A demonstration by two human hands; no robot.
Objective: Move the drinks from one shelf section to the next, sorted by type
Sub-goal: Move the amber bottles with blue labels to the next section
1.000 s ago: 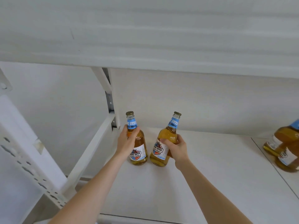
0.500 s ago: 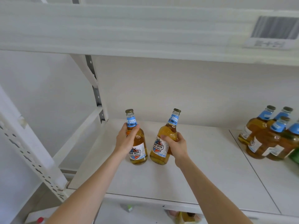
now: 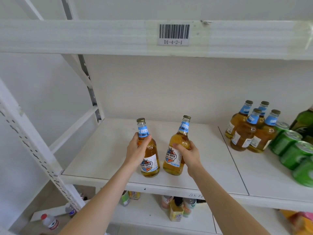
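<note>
Two amber beer bottles with blue neck labels are over the left section of a white shelf (image 3: 105,150). My left hand (image 3: 138,150) grips the left bottle (image 3: 150,160) around its shoulder; the bottle stands upright near the shelf's front. My right hand (image 3: 188,154) grips the right bottle (image 3: 176,155) at its body; this one tilts to the right, base close to the shelf. On the right section stand several more of the same beer bottles (image 3: 249,133), several green cans (image 3: 293,150) and a green bottle (image 3: 303,122).
The shelf above (image 3: 101,36) carries a barcode label (image 3: 174,33). A perforated white upright (image 3: 33,150) slants at the left. The lower shelf holds mixed small drinks (image 3: 177,209). A water bottle (image 3: 50,222) lies at the bottom left.
The view has swung right and pulled back, bringing the right section's bottles and cans and the lower shelf into sight. Both hands hold their bottles as before, closer to the shelf's front edge.
</note>
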